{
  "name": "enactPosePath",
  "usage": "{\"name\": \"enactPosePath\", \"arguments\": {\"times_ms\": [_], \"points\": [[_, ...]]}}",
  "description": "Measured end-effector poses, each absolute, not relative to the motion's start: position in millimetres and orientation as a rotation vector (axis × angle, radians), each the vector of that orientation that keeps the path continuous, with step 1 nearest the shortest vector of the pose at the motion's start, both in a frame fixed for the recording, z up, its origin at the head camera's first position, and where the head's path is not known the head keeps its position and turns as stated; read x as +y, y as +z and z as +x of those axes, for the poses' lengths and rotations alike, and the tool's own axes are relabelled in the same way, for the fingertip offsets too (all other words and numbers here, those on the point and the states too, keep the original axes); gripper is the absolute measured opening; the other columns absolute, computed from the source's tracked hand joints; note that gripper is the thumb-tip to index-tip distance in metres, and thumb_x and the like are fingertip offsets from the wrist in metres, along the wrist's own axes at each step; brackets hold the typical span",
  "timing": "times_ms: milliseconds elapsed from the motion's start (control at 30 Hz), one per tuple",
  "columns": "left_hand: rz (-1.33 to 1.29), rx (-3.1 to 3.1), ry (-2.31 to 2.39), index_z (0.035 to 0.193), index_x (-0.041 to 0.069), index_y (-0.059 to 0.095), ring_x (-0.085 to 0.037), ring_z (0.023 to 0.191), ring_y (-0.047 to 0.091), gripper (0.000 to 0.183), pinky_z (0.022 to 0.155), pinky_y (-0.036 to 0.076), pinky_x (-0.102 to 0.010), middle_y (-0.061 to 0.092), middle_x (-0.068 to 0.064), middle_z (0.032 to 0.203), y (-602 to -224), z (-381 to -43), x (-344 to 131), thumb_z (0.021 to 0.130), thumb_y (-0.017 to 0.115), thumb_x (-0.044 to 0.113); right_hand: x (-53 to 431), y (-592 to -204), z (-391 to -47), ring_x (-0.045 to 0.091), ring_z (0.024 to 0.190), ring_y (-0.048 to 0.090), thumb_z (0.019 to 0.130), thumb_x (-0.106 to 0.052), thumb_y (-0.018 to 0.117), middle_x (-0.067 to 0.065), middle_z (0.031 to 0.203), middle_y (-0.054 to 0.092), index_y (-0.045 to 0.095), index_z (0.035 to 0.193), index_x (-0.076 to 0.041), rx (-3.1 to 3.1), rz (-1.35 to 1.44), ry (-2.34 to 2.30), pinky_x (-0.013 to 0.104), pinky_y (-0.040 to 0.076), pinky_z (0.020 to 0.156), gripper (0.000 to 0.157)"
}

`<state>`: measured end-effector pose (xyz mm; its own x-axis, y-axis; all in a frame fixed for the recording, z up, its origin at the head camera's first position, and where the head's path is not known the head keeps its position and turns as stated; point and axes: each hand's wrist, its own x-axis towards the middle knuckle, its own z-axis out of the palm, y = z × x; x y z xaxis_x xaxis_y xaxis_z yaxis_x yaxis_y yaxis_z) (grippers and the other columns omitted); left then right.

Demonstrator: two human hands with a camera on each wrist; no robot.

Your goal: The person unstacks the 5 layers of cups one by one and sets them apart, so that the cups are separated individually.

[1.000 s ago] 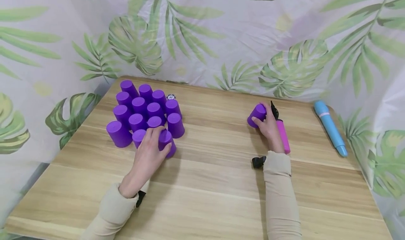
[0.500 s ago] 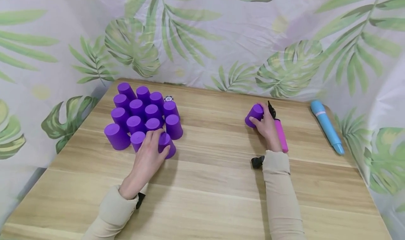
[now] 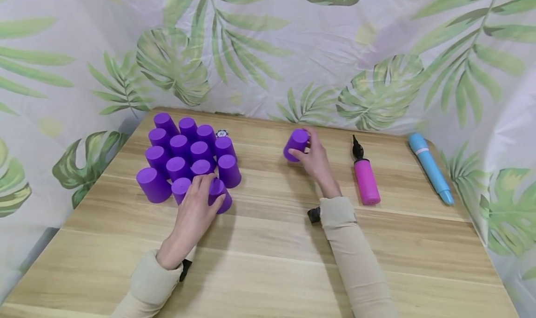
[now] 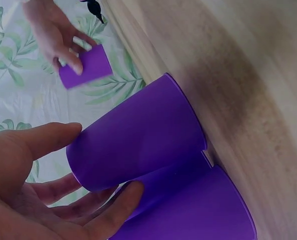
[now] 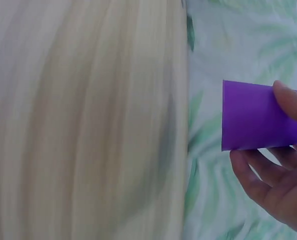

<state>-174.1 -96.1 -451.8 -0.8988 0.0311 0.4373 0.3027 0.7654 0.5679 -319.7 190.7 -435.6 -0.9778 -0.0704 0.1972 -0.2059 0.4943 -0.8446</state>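
My left hand (image 3: pixel 193 216) grips the upside-down purple cup (image 3: pixel 224 202) at the front right corner of a cluster of purple cups (image 3: pixel 180 145). In the left wrist view, thumb and fingers lie round the narrow end of that cup (image 4: pixel 138 135), and its rim is down at the tabletop. Away to the right, my right hand (image 3: pixel 317 163) holds another purple cup (image 3: pixel 295 145), its closed end up. The right wrist view shows this cup (image 5: pixel 256 117) clear of the table, pinched between thumb and fingers.
A pink hand pump (image 3: pixel 366 180) with a black nozzle lies right of my right hand. Farther right is a blue, microphone-shaped stick (image 3: pixel 431 169). A small round chip (image 3: pixel 222 133) sits behind the cluster. Leaf-patterned cloth (image 3: pixel 251 52) hangs behind the wooden table (image 3: pixel 268 262).
My right hand has carried its cup leftward, off from beside the pink pump, which now shows whole. The left hand stays on its cup. The head view has shifted slightly.
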Motion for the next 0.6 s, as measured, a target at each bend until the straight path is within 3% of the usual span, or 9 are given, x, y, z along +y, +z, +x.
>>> {"name": "enactPosePath", "arguments": {"times_ms": [167, 600], "points": [[-0.244, -2.545, -0.901, 0.125, 0.0, 0.054, -0.038, 0.101, 0.056, 0.051, 0.078, 0.05, -0.054, 0.054, -0.018, 0.117, -452.2, -173.4, -95.6, 0.08, 0.077, 0.007, 147.0, -434.7, -318.8, 0.033, 0.113, 0.058, 0.082, -0.011, 0.077, 0.02, 0.126, 0.058, 0.043, 0.138, -0.005, -2.639, 0.342, 1.529, 0.04, 0.05, 0.092, 0.066], [-0.247, -2.544, -0.942, 0.123, 0.001, 0.055, -0.039, 0.1, 0.057, 0.048, 0.079, 0.049, -0.054, 0.055, -0.018, 0.116, -455.5, -174.0, -96.3, 0.08, 0.077, 0.004, 94.5, -456.5, -323.9, 0.027, 0.116, 0.056, 0.083, -0.016, 0.077, 0.012, 0.127, 0.059, 0.045, 0.136, -0.012, -2.791, 0.485, 1.475, 0.038, 0.047, 0.096, 0.062]]}}
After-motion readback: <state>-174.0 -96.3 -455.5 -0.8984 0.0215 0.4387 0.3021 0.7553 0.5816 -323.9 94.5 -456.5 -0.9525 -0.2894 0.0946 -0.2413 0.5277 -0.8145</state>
